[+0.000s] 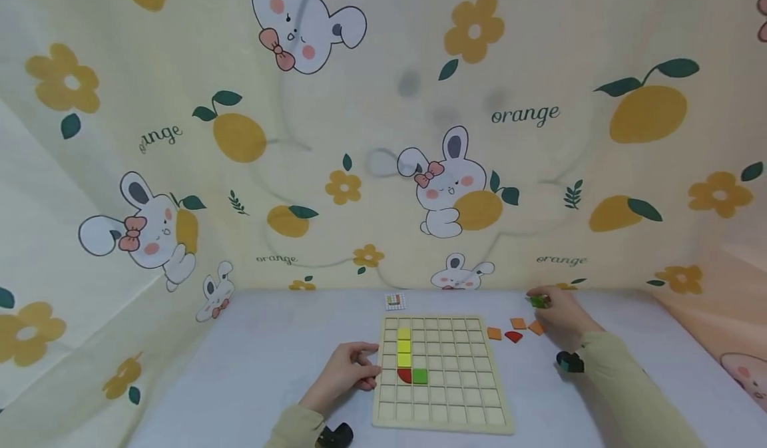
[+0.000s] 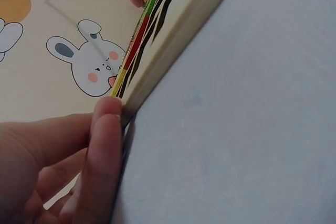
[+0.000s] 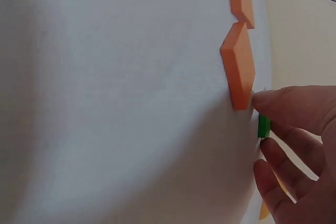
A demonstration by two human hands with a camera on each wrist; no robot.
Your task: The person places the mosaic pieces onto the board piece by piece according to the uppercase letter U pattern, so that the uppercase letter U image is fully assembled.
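Observation:
A pale wooden grid board (image 1: 443, 421) lies on the table, with my left hand (image 1: 344, 375) at its left edge. In the left wrist view, those fingertips touch the side of the board. Three yellow square tiles (image 1: 404, 346) form a column in the grid. Below them sits a red quarter-round tile (image 1: 405, 375), with a green square tile (image 1: 420, 376) directly to its right. Off beyond the board's far right corner, my right hand (image 1: 562, 311) pinches a green piece (image 3: 264, 126) between thumb and fingers. Part of that piece is hidden behind the fingers.
Three orange tiles (image 1: 494, 333) and a red fan-shaped tile (image 1: 513, 336) lie loose between the board and my right hand. A small pattern card (image 1: 395, 301) is behind the board. A printed curtain (image 1: 359, 222) hangs along the table's far edge.

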